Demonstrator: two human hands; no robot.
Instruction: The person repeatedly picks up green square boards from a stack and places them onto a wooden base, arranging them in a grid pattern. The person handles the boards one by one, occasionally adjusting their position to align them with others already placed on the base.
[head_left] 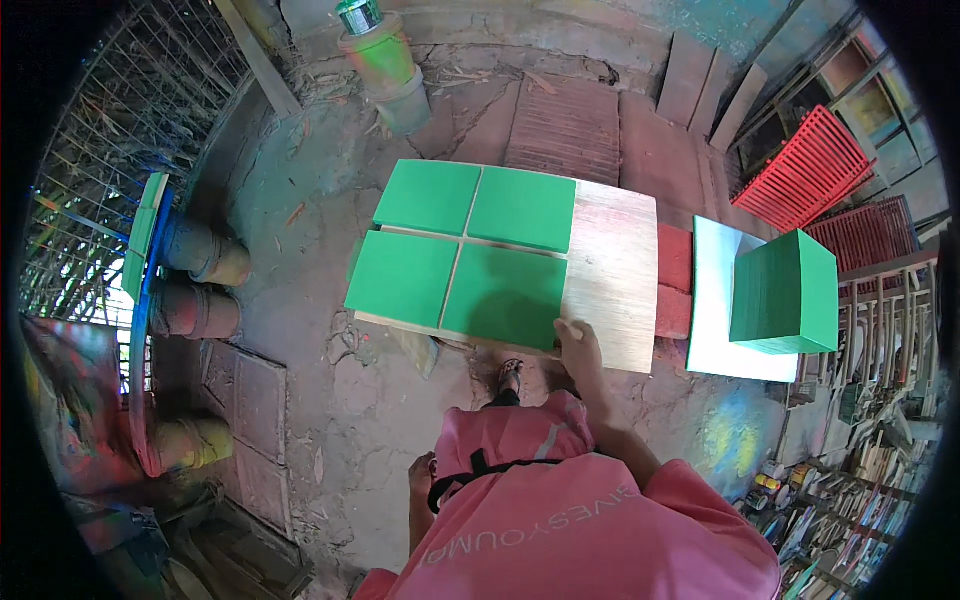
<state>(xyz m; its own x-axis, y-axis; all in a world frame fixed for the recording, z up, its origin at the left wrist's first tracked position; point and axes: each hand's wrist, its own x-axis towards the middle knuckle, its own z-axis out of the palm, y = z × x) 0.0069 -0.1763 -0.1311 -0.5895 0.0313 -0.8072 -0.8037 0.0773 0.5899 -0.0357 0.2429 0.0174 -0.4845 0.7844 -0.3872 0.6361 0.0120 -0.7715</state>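
Observation:
Four flat green square panels lie two by two on a pale wooden board in front of me. My right hand (577, 347) is at the near right corner of the near right green panel (508, 295), its fingers curled closed on that corner. My shadow falls across this panel. The bare part of the wooden board (615, 270) shows to the right of the squares. My left hand (422, 478) hangs low beside my waist, away from the panels; its fingers are small and partly hidden.
To the right, a tall stack of green squares (785, 295) stands on a white board (712, 300). Red slatted racks (808, 168) are beyond it. A can (358, 15) tops a stacked bucket (385, 62) at the far side. Left, a narrow blue-edged board (140, 300) rests near several buckets.

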